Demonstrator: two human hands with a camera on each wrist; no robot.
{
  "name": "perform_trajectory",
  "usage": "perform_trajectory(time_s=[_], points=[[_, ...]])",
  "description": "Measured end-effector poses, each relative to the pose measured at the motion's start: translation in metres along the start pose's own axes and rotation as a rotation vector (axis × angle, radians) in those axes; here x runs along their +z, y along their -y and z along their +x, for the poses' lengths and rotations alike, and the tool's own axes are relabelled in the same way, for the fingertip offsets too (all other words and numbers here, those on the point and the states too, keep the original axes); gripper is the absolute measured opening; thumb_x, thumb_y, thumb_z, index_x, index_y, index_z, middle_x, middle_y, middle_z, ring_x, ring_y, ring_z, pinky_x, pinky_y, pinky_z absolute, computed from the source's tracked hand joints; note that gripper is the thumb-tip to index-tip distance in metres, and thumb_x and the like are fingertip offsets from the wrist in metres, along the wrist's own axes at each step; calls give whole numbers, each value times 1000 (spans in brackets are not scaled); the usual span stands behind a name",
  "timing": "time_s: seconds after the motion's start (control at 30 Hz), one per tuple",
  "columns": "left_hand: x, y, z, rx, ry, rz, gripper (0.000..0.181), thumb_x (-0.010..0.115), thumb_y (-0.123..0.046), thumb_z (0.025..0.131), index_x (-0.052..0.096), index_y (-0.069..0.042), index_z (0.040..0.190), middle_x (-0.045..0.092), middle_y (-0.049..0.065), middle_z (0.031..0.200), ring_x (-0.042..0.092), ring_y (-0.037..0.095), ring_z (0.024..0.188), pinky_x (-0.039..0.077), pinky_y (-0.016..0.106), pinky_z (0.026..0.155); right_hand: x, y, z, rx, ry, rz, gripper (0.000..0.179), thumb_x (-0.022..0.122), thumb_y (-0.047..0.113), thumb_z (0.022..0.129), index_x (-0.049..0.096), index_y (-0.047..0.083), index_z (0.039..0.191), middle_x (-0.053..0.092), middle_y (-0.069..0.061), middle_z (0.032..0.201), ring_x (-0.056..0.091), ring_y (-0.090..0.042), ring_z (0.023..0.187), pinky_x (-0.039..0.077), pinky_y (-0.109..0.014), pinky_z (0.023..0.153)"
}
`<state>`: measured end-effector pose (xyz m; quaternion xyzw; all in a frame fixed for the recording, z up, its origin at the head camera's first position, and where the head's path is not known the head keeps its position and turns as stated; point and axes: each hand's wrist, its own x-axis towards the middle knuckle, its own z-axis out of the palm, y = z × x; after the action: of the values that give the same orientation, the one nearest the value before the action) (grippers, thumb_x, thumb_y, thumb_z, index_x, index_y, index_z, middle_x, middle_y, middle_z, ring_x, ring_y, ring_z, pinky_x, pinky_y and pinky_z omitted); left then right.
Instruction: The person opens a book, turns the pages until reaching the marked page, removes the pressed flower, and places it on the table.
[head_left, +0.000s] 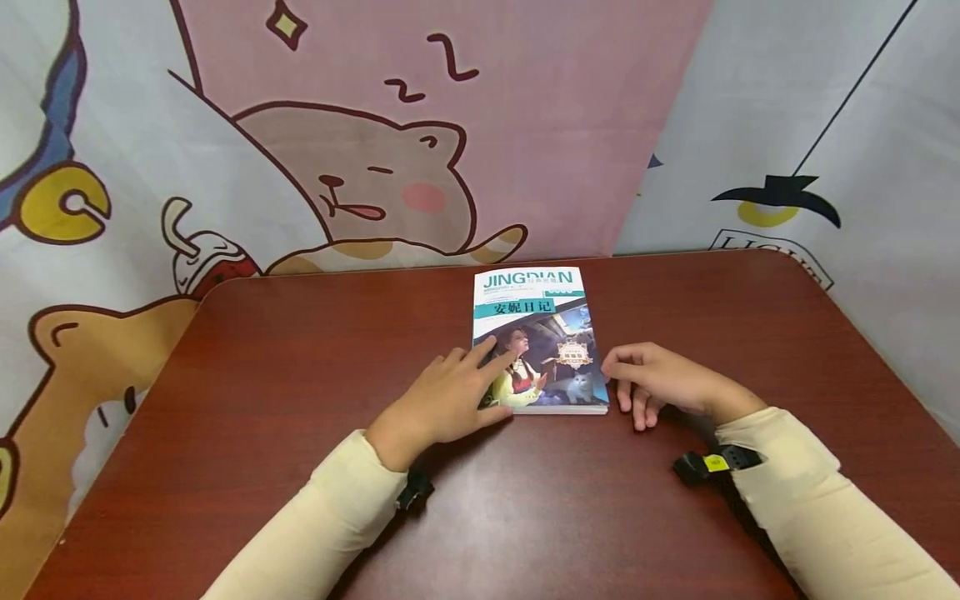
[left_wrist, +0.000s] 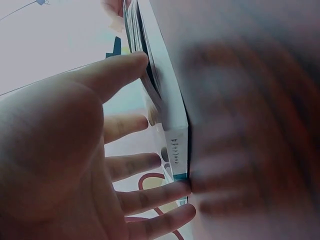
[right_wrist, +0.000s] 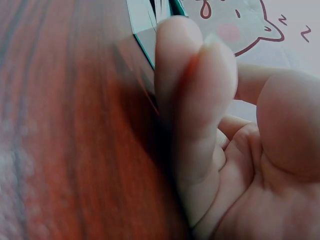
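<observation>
A paperback book (head_left: 534, 342) with a teal and white cover lies flat on the table, its top toward the wall. My left hand (head_left: 448, 396) rests at its lower left corner, fingers spread over the cover and thumb along the bottom edge. In the left wrist view, the left thumb (left_wrist: 125, 67) touches the page edges, which stand slightly fanned. At the right edge of the book, my right hand (head_left: 660, 379) pinches the edge between thumb and index finger. Its other fingers (right_wrist: 200, 100) curl down near the tabletop and hide much of the book in the right wrist view.
The brown wooden table (head_left: 315, 350) has rounded far corners. Behind it hangs a cloth (head_left: 570, 125) with cartoon animals. Each wrist wears a black strap; the right strap (head_left: 712, 464) has a yellow label.
</observation>
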<state>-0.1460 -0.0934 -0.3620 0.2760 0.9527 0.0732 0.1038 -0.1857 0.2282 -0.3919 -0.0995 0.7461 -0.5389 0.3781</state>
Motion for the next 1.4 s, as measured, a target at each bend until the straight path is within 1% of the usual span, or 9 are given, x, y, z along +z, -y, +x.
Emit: perform_trajectory(time_s=[0.13,0.27,0.5,0.67,0.83,1.0,1.13,1.27,1.4], points=[[2,1,1,1,-2,-3,78,58,-56,96,20,-35,160,26,10,165,49,41,134,40,59,110,-1,-3,2,1,1,3,32,47,27,106,51,-4,113,60,-8,69,65,-17,47,53,-31,45],[3,3,2,21,-20,3,78,58,-57,95,21,-34,160,28,11,165,52,39,131,42,58,108,-2,-2,1,1,-4,-1,33,47,28,106,52,-4,113,60,-8,68,65,-17,47,53,-31,44],[1,6,2,31,-31,-5,79,58,-58,94,20,-34,160,28,12,165,53,38,131,43,58,107,-3,-1,0,-3,-1,3,34,47,28,106,51,-5,114,60,-8,68,64,-17,47,53,-31,44],[-1,6,1,0,-7,-33,79,57,-59,94,21,-33,160,26,11,165,47,42,137,38,57,113,-3,0,0,0,-12,-9,32,46,27,107,52,-4,114,60,-9,69,65,-17,47,53,-32,44],[-2,7,0,-48,27,-59,81,56,-61,94,26,-24,160,24,16,165,41,42,143,35,53,116,-2,0,1,7,-16,1,27,44,21,106,51,-3,115,60,-9,69,64,-17,47,53,-31,45],[-3,9,0,-40,37,-55,81,58,-59,94,30,-18,158,29,19,162,43,38,143,36,52,116,-3,0,1,7,-10,11,27,44,24,107,50,-2,113,60,-8,68,64,-17,47,53,-30,44],[-5,10,0,-32,33,-56,84,60,-59,93,30,-16,158,34,19,160,46,37,140,37,52,115,-3,0,1,-3,-4,-6,30,46,27,106,50,-2,114,60,-9,69,65,-17,47,53,-30,44],[-5,12,-1,-14,1,-30,85,64,-59,91,34,-13,157,44,18,154,54,34,134,42,50,112,-2,-1,3,-11,-14,-44,33,51,27,105,50,-4,117,60,-9,69,65,-17,47,53,-32,44],[-5,13,-1,30,-56,17,85,67,-58,89,40,-11,154,55,17,145,65,31,121,48,47,106,-1,-1,3,-22,-24,-91,34,54,25,104,49,-5,118,60,-10,69,65,-18,47,54,-33,44]])
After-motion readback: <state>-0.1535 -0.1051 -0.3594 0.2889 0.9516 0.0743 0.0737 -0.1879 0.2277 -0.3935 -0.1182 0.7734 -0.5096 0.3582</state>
